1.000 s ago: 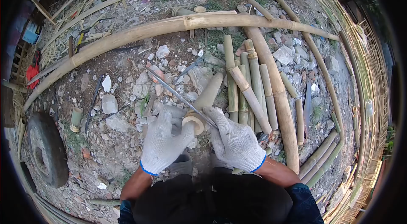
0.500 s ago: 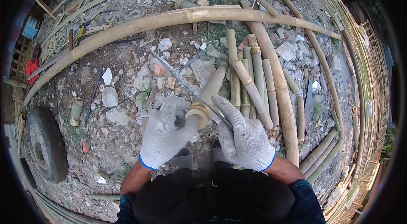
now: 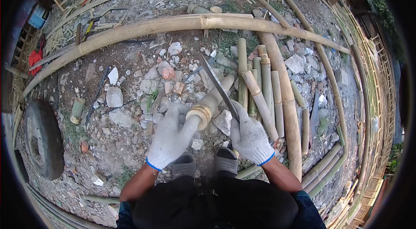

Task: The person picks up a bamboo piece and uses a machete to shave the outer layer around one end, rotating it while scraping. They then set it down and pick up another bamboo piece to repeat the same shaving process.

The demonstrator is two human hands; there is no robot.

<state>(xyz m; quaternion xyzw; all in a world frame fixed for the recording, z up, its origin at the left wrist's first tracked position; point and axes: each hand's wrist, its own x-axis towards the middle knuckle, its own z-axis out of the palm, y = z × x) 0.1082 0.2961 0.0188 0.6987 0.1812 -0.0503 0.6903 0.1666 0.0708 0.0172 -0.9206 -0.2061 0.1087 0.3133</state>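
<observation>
My left hand, in a white knit glove with blue trim, is closed around the near end of a bamboo piece. The thumb lies against the open cut end, beside a pale, trimmed node ring. The piece points away and to the right, its far end near the other bamboo. My gloved right hand is wrapped round the grip end of a long knife; its handle is hidden by the fingers. The dark blade slants up and left, passing over the bamboo piece in view. Whether it touches cannot be made out.
Several cut bamboo lengths lie right of the held piece, beside a thick pole. A long bamboo pole crosses beyond. Rubble and stones cover the ground. A tyre lies left; my sandals are below.
The blade has swung away from the node ring, turning steeper and rightward. My right hand has drawn a little right. My left hand keeps its hold on the bamboo piece.
</observation>
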